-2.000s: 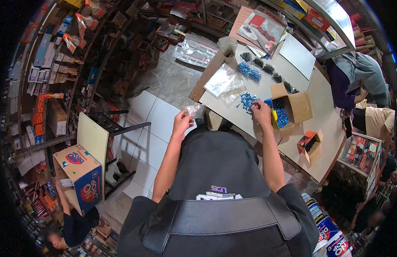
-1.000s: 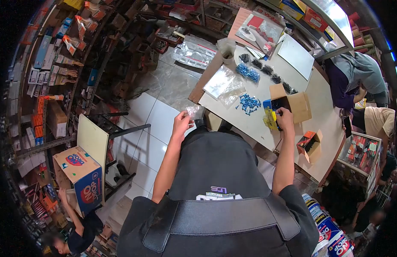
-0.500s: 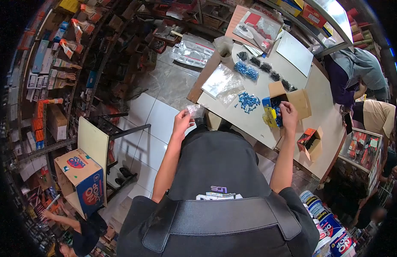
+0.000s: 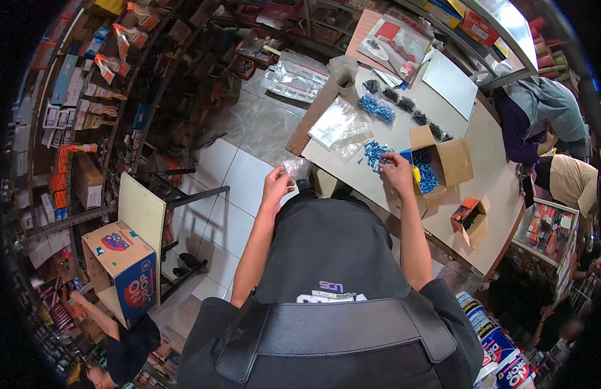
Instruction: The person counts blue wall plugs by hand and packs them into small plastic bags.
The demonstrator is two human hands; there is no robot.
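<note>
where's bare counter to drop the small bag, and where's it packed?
Bare counter lies right of the open cardboard box, running down to the small orange box. A narrower bare strip sits between the clear bags and the loose blue pieces. Crowded: around the right hand and along the row of filled packets.

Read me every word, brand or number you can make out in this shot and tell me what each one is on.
"NO DROP": on the blue and white carton at lower left.
"NO" and "D": partial print on the paint cans at lower right.
"SCI" or similar: on the person's dark shirt, mirrored and uncertain.
Shelf packets and the orange box on the table: too small to read.
</note>
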